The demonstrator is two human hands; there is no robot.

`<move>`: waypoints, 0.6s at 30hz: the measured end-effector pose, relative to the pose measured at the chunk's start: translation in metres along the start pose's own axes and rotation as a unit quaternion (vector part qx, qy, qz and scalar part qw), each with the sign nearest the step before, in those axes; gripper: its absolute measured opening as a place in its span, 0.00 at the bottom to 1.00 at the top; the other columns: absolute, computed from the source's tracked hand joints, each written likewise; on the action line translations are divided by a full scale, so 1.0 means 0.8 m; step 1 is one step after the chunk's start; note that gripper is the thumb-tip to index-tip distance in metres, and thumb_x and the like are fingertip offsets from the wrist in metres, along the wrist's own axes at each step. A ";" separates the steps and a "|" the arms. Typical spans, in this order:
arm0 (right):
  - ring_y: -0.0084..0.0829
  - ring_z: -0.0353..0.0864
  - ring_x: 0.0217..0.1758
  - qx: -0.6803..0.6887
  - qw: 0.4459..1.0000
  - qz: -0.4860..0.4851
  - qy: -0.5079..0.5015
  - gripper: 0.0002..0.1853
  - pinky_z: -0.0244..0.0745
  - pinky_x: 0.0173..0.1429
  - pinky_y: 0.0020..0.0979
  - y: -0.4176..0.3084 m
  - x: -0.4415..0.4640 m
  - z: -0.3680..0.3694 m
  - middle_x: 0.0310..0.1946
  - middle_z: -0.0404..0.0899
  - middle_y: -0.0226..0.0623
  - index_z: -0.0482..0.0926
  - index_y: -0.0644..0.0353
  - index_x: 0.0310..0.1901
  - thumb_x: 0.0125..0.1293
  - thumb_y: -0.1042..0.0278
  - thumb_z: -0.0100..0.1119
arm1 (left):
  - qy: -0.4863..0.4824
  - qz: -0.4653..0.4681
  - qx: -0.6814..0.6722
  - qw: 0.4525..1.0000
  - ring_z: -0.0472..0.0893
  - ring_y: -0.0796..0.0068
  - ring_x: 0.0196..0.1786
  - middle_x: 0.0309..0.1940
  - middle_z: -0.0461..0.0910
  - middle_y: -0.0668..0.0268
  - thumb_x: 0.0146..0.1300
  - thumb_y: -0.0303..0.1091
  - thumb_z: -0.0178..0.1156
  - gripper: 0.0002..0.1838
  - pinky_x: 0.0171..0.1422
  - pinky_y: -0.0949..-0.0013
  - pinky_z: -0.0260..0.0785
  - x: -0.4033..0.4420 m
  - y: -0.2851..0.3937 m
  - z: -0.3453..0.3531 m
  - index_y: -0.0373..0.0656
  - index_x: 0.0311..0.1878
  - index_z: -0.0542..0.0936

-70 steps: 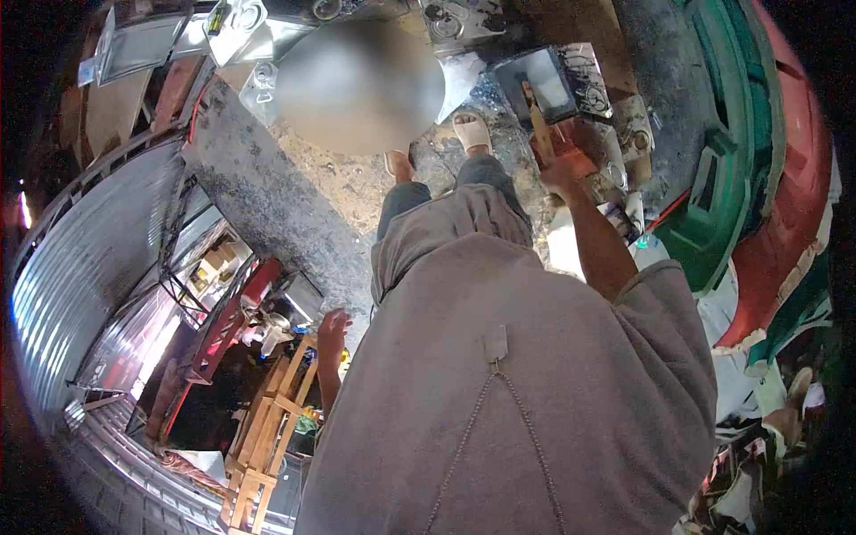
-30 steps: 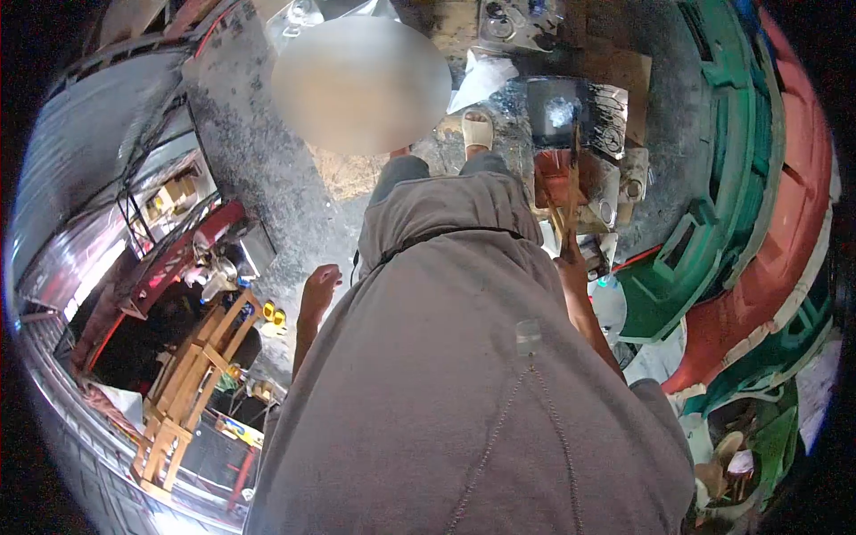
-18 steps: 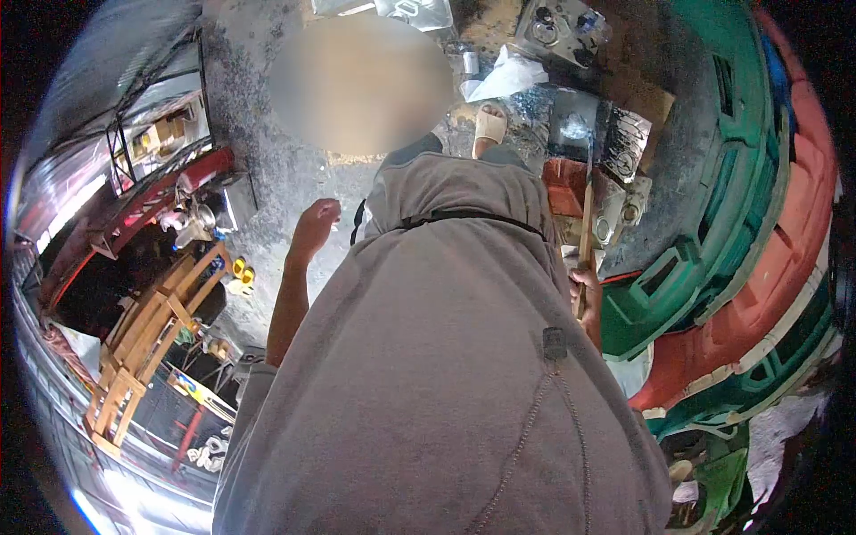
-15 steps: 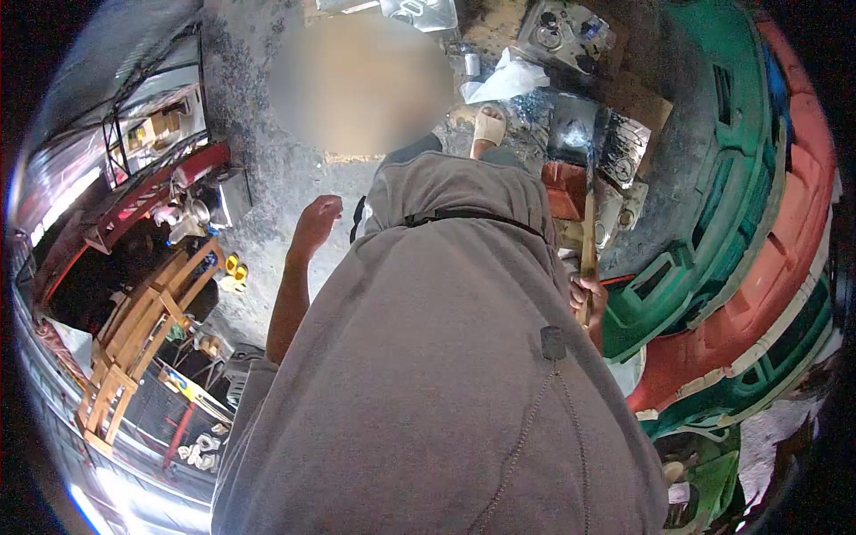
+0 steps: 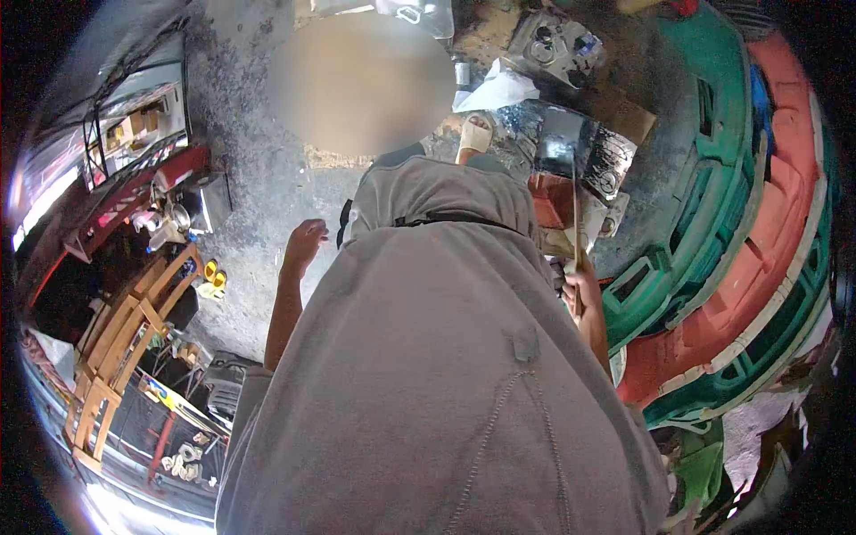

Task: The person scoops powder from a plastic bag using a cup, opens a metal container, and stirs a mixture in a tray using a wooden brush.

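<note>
My right hand (image 5: 581,287) is closed around the lower end of a long, narrow wooden stick (image 5: 577,218) at my right side. The stick points forward over the floor, its thin edge towards me, and its far end is hard to make out against the clutter. My left hand (image 5: 307,242) hangs out at my left side, away from any object, with its fingers loosely bent and nothing visible in them. Ahead of the stick lie a reddish-brown block-like thing (image 5: 552,198) and a dark shiny panel (image 5: 562,138).
Stacked green (image 5: 704,201) and red (image 5: 776,223) plastic pieces curve along my right. A white crumpled sheet (image 5: 501,86) and a grimy stove-like metal piece (image 5: 553,45) lie ahead. On the left are a wooden bench-like frame (image 5: 120,339) and yellow footwear (image 5: 212,278).
The stick has turned from its flat side to its thin edge, still in my right hand. My left hand is slightly lower in view. The surroundings have shifted a little left.
</note>
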State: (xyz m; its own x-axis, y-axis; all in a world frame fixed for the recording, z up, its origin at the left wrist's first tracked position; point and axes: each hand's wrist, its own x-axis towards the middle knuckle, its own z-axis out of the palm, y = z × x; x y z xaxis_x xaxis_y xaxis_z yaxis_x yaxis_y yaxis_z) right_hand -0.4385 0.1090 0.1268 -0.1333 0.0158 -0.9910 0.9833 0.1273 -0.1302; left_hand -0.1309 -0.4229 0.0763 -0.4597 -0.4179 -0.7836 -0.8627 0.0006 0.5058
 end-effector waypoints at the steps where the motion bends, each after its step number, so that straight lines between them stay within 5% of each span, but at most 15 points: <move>1: 0.18 0.57 0.10 -0.050 0.999 -0.001 -0.015 0.38 0.52 0.12 0.22 -0.007 0.012 0.009 0.15 0.56 0.22 0.60 0.32 0.63 0.49 0.79 0.47 | -0.007 0.032 0.054 0.998 0.80 0.72 0.39 0.37 0.80 0.61 0.63 0.38 0.53 0.16 0.44 0.70 0.72 0.001 -0.006 -0.003 0.37 0.48 0.76; 4: 0.19 0.60 0.12 -0.144 0.989 0.018 0.036 0.40 0.55 0.14 0.24 -0.031 0.040 0.052 0.17 0.61 0.23 0.59 0.35 0.64 0.47 0.78 0.49 | 0.024 0.130 0.078 0.988 0.81 0.72 0.38 0.37 0.81 0.61 0.63 0.41 0.53 0.17 0.41 0.71 0.71 -0.003 -0.008 -0.011 0.41 0.50 0.76; 5: 0.22 0.63 0.13 -0.164 0.986 0.015 0.023 0.40 0.59 0.15 0.27 -0.026 0.072 0.051 0.18 0.65 0.23 0.59 0.37 0.65 0.47 0.78 0.50 | 0.031 -0.074 -0.081 0.993 0.81 0.73 0.39 0.37 0.81 0.62 0.63 0.42 0.53 0.18 0.39 0.72 0.70 -0.012 0.022 -0.013 0.41 0.51 0.75; 8: 0.31 0.72 0.20 -0.448 0.874 -0.185 0.045 0.34 0.68 0.23 0.34 0.005 0.191 0.032 0.23 0.73 0.29 0.65 0.44 0.61 0.48 0.75 0.54 | 0.061 -0.097 -0.066 0.991 0.81 0.73 0.39 0.38 0.81 0.62 0.63 0.42 0.53 0.18 0.40 0.71 0.70 -0.027 0.035 -0.019 0.42 0.51 0.75; 11: 0.36 0.77 0.30 -0.436 0.808 -0.381 0.108 0.27 0.72 0.33 0.37 0.017 0.269 0.031 0.28 0.77 0.36 0.70 0.51 0.55 0.49 0.70 0.58 | 0.069 -0.022 -0.072 0.995 0.80 0.73 0.40 0.39 0.80 0.62 0.63 0.44 0.53 0.18 0.41 0.70 0.70 -0.062 0.041 -0.020 0.42 0.51 0.75; 14: 0.47 0.77 0.40 -0.480 0.843 -0.231 0.075 0.23 0.69 0.46 0.46 0.013 0.298 0.036 0.36 0.76 0.55 0.72 0.64 0.45 0.47 0.61 0.58 | 0.073 -0.080 -0.073 0.991 0.80 0.73 0.40 0.40 0.80 0.62 0.63 0.44 0.53 0.18 0.42 0.70 0.69 -0.078 0.033 -0.021 0.42 0.50 0.75; 16: 0.49 0.77 0.37 -0.411 0.844 -0.277 0.205 0.17 0.70 0.45 0.48 0.029 0.288 0.051 0.30 0.76 0.53 0.75 0.63 0.40 0.49 0.62 0.57 | 0.043 -0.095 -0.085 0.991 0.80 0.73 0.39 0.38 0.80 0.63 0.63 0.43 0.53 0.18 0.39 0.71 0.70 -0.083 0.013 -0.026 0.41 0.50 0.74; 17: 0.42 0.79 0.41 -0.385 0.856 -0.289 0.187 0.18 0.72 0.41 0.37 0.033 0.268 0.048 0.34 0.79 0.48 0.76 0.59 0.45 0.52 0.63 0.60 | 0.027 -0.084 -0.032 0.996 0.80 0.73 0.39 0.38 0.80 0.63 0.63 0.43 0.53 0.18 0.38 0.71 0.70 -0.086 0.021 -0.025 0.41 0.50 0.74; 18: 0.42 0.79 0.41 -0.380 0.859 -0.285 0.189 0.18 0.72 0.41 0.37 0.036 0.257 0.043 0.34 0.79 0.48 0.76 0.59 0.45 0.52 0.63 0.60 | 0.014 -0.071 0.020 0.997 0.80 0.73 0.39 0.37 0.80 0.63 0.63 0.43 0.53 0.18 0.38 0.71 0.70 -0.087 0.028 -0.023 0.41 0.50 0.74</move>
State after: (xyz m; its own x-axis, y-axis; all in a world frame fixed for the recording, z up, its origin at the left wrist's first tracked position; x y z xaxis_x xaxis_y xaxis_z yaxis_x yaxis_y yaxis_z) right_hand -0.4331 0.0816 -0.0814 -0.7387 0.0375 -0.6729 0.3981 0.8299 -0.3909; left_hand -0.1141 -0.4108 0.1488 -0.3264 -0.4408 -0.8362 -0.9267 -0.0250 0.3749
